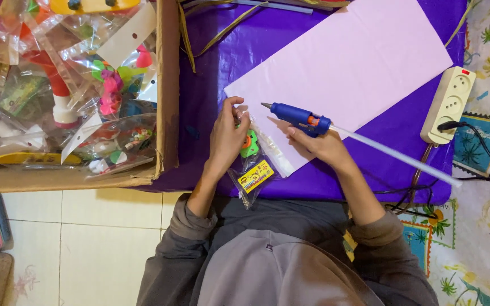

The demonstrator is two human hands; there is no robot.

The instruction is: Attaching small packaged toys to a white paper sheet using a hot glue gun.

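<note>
two hands work at the near corner of a pink sheet [353, 62], which lies slanted on a purple cloth [211, 73]. the right hand [319, 144] is wrapped around a blue glue gun [299, 118], fingers closed on the grip; the nozzle points away from the sheet's corner toward the left hand, and a clear glue stick [395, 156] runs out of the gun's back, down past the sheet's lower edge. the trigger finger is hidden behind the gun body, so whether it presses cannot be told.

the left hand [228, 136] sits just off the sheet's corner, fingers curled and pinched on the top of a clear toy packet [253, 164] – a green toy inside, a yellow card at the bottom. what exactly the fingertips grip is covered by the hand itself. the packet overlaps the sheet's corner, but whether it touches the nozzle is hard to judge.

beyond the sheet's right edge lies a cream power strip [448, 105] with a black plug in it; the cord trails off under the arm. left of the sheet, past the cloth, a cardboard box [168, 85] holds more bagged toys – cut off by the frame's top and side, their kinds mostly a blur of glare.
</note>
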